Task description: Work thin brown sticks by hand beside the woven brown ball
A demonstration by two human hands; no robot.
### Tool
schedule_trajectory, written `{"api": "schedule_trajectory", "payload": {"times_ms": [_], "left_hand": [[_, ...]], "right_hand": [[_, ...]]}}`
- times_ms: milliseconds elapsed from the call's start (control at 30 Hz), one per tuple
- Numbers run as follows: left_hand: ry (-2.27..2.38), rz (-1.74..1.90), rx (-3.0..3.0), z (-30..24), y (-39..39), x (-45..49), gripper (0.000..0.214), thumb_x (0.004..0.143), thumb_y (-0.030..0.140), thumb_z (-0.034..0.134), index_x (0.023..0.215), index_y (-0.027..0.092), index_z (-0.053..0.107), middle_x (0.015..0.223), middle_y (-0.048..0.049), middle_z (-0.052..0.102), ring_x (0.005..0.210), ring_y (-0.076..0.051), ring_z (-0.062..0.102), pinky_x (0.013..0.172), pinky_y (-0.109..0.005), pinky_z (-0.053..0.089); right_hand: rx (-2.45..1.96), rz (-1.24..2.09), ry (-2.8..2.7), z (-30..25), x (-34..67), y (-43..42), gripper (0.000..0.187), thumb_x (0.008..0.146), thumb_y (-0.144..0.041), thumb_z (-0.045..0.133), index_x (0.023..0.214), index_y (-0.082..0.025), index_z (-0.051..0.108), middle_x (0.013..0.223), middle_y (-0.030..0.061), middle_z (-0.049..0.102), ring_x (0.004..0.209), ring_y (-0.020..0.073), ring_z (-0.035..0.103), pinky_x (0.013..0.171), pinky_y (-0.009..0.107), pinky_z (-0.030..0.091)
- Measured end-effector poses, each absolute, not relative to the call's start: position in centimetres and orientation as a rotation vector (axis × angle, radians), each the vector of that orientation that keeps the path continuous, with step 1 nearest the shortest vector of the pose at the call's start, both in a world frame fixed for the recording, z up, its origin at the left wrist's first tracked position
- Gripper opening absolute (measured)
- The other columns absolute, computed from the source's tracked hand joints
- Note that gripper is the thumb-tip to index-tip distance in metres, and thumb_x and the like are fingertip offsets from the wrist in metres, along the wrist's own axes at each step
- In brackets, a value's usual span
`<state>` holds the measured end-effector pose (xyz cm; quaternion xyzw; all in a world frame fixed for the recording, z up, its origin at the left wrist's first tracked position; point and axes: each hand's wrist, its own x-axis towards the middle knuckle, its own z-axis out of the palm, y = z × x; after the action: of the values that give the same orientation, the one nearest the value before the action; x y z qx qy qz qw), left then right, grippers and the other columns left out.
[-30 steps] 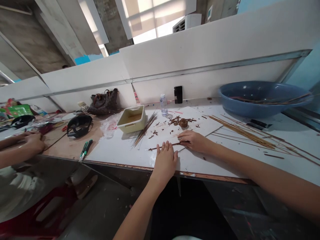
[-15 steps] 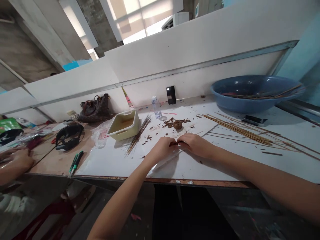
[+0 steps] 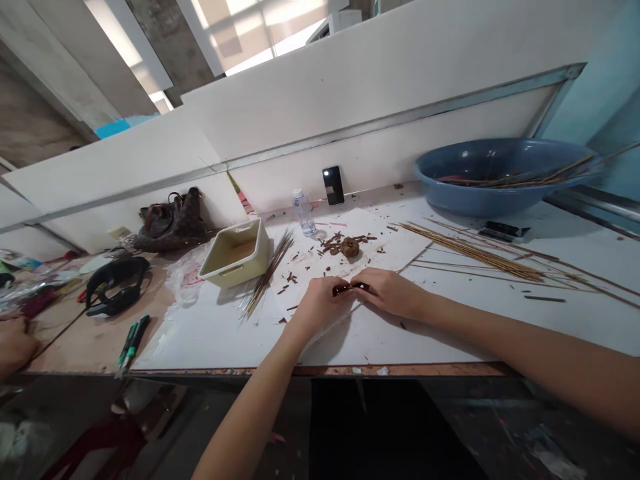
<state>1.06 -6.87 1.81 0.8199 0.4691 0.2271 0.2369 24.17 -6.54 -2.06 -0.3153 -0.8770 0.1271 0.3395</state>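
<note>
My left hand (image 3: pixel 320 308) and my right hand (image 3: pixel 389 293) meet over a white sheet (image 3: pixel 380 333) on the bench. Fingertips of both pinch a short dark brown stick piece (image 3: pixel 351 288) between them, and its middle is partly covered. A little beyond lies a round brown lump (image 3: pixel 350 247) among dark scraps (image 3: pixel 331 247). A bundle of thin sticks (image 3: pixel 267 277) rests left of my left hand. Longer tan sticks (image 3: pixel 473 258) lie to the right, beyond my right hand.
A cream tray (image 3: pixel 235 253), a water bottle (image 3: pixel 303 212) and an upright phone (image 3: pixel 333 185) stand along the back. A blue basin (image 3: pixel 500 193) holds sticks at right. Black goggles (image 3: pixel 117 287), green-handled pliers (image 3: pixel 133 340) and a co-worker's hand (image 3: pixel 14 345) are at left.
My hands have come together from apart, with the left lifting off the sheet to pinch the stick piece too. The whole view has shifted and tilted slightly.
</note>
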Motion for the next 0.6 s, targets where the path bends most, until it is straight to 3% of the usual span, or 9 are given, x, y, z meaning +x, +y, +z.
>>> {"api": "schedule_trajectory", "payload": {"times_ms": [433, 600], "left_hand": [[1.287, 0.517, 2.363, 1.61, -7.26, 0.96, 0.021, 0.101, 0.021, 0.066, 0.099, 0.021, 0.087, 0.095, -0.0065, 0.085, 0.084, -0.022, 0.074, 0.080, -0.030, 0.053], [1.318, 0.561, 2.429, 1.52, -7.18, 0.72, 0.022, 0.104, 0.021, 0.065, 0.107, 0.022, 0.087, 0.103, -0.0080, 0.086, 0.095, -0.025, 0.076, 0.086, -0.032, 0.055]], "right_hand": [[-0.788, 0.376, -2.268, -2.37, 24.34, -6.45, 0.029, 0.115, -0.036, 0.055, 0.114, -0.022, 0.080, 0.103, 0.0101, 0.082, 0.094, 0.0265, 0.079, 0.086, 0.040, 0.064], [-0.786, 0.260, -2.280, -2.38, 24.49, -6.28, 0.031, 0.115, -0.036, 0.053, 0.131, -0.022, 0.076, 0.116, 0.0135, 0.083, 0.106, 0.0297, 0.078, 0.095, 0.045, 0.065]]}}
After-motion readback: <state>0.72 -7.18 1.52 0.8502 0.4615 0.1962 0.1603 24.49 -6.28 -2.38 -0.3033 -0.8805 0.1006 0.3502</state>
